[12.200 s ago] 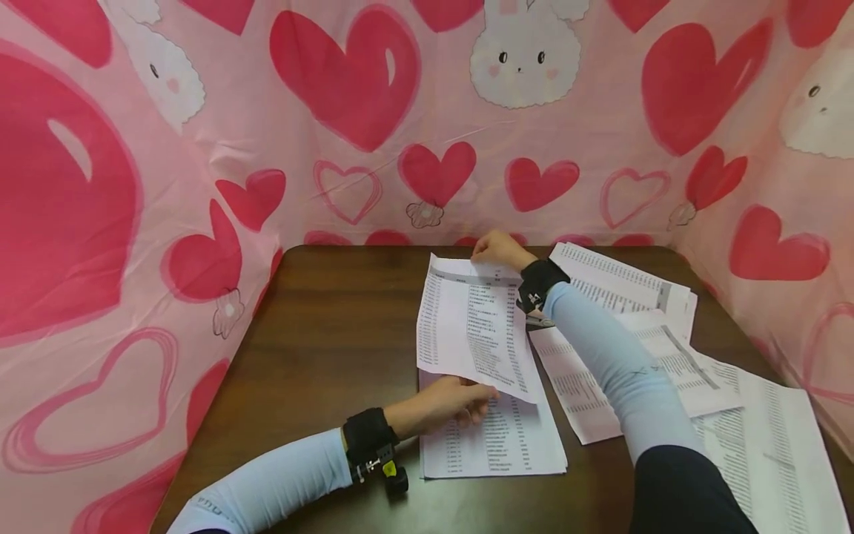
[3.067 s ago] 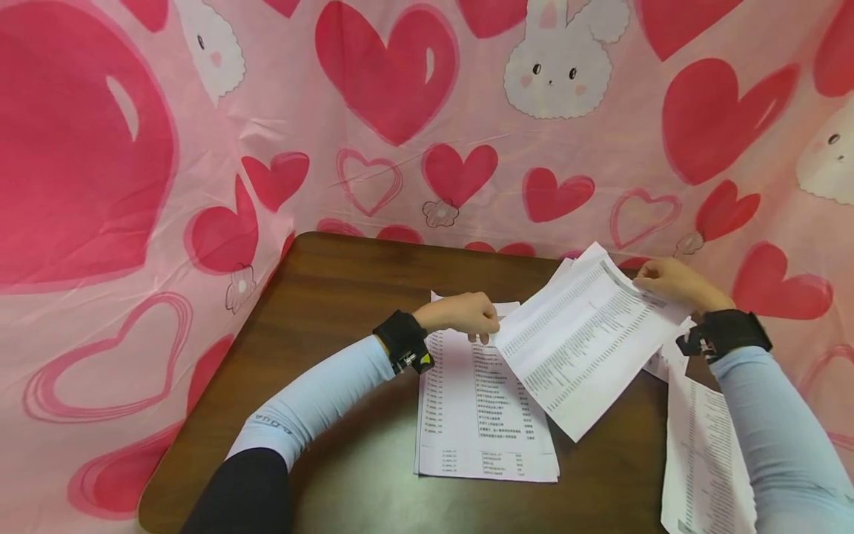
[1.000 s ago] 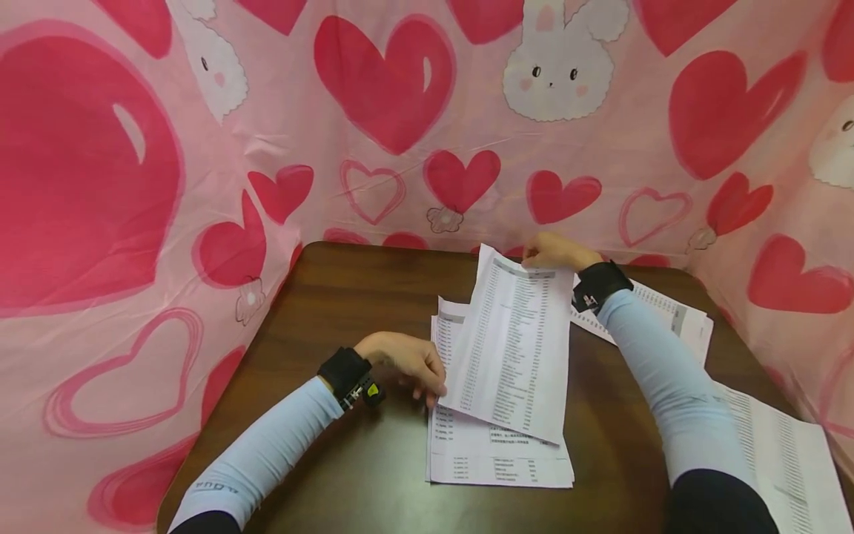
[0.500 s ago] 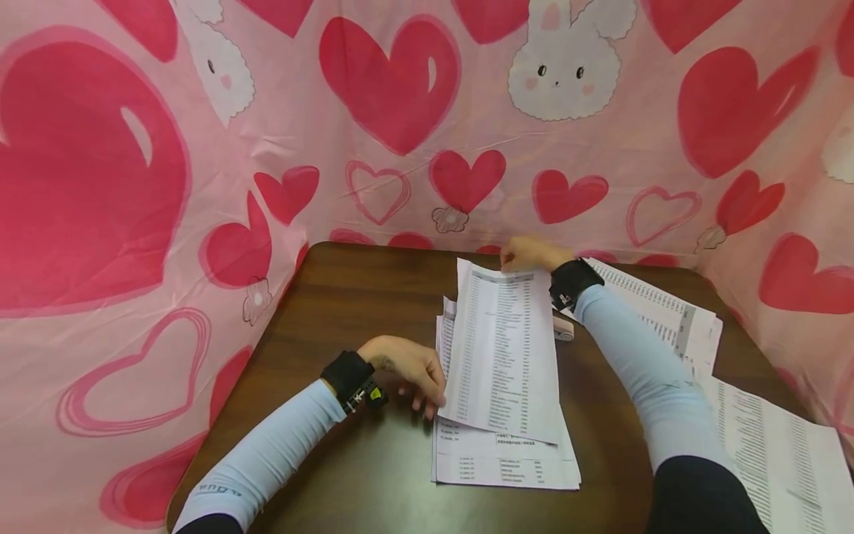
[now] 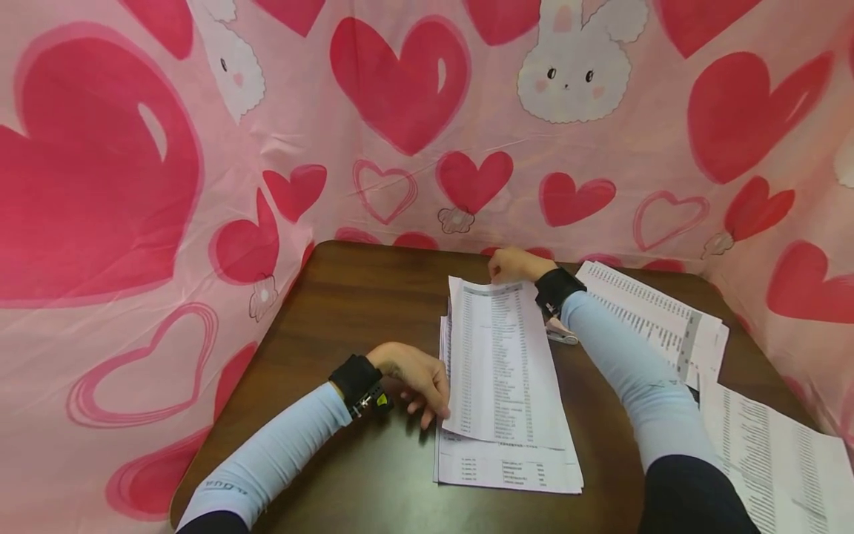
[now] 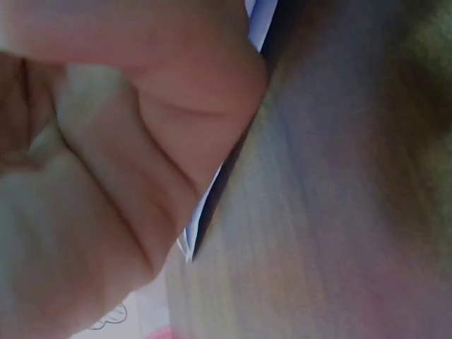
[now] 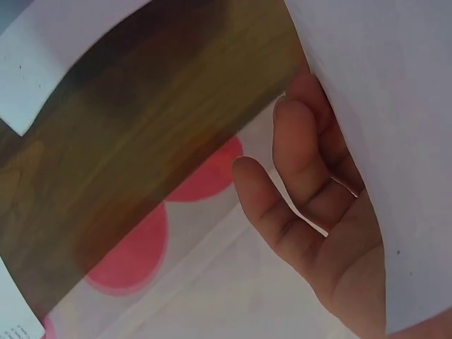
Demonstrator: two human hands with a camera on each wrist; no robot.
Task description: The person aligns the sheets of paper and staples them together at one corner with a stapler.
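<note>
There are two hands, one left hand [image 5: 414,377] and one right hand [image 5: 512,265], with one sheet [image 5: 497,363] between them. Under it lies one stack [image 5: 510,471]; its leaves cannot be counted. Two further lots of paper are on the right, one upper lot [image 5: 657,319] and one lower lot [image 5: 777,452]. One stapler-like item [image 5: 563,333] is partly hidden. One desk [image 5: 373,297] carries everything. Two black wristbands [image 5: 356,378] and two pale blue sleeves [image 5: 283,445] show. The one backdrop [image 5: 320,89] bears three rabbits [image 5: 575,81], two of them cut off, and three doodled flowers [image 5: 457,219].
</note>
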